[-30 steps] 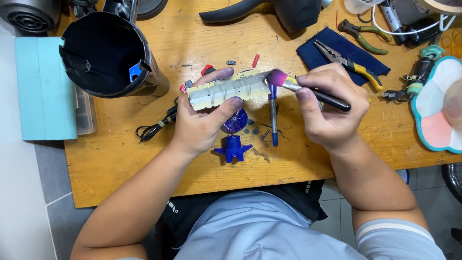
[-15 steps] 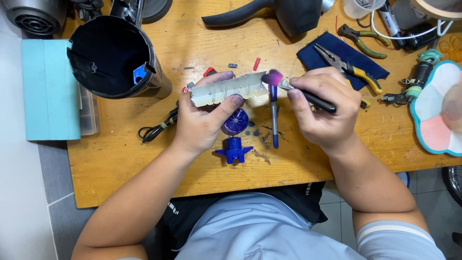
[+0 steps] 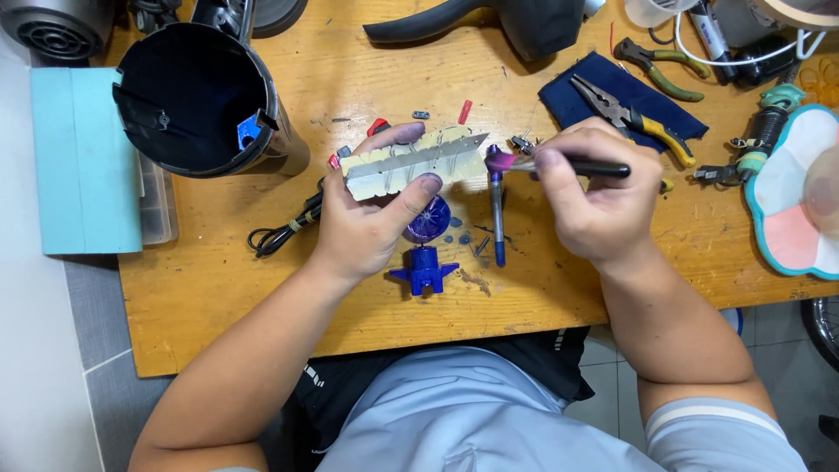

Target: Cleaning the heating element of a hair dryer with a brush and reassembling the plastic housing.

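My left hand (image 3: 371, 218) grips a long pale finned plastic part (image 3: 415, 162), holding it level above the wooden table (image 3: 218, 297). My right hand (image 3: 599, 197) holds a small brush with a black handle (image 3: 599, 168); its purple bristle tip (image 3: 501, 162) sits just off the part's right end. Below the part lie a round blue fan wheel (image 3: 430, 218), a blue cross-shaped piece (image 3: 424, 269) and a blue pen-like tool (image 3: 497, 218).
A black cylindrical housing (image 3: 197, 96) stands at the left beside a teal box (image 3: 83, 162). A black cable (image 3: 280, 232) lies below it. Pliers (image 3: 634, 118) rest on a dark blue cloth (image 3: 620, 96). A flower-shaped tray (image 3: 800, 192) sits at the right.
The brush tip has drawn back slightly from the part's right end, and both hands have shifted a little.
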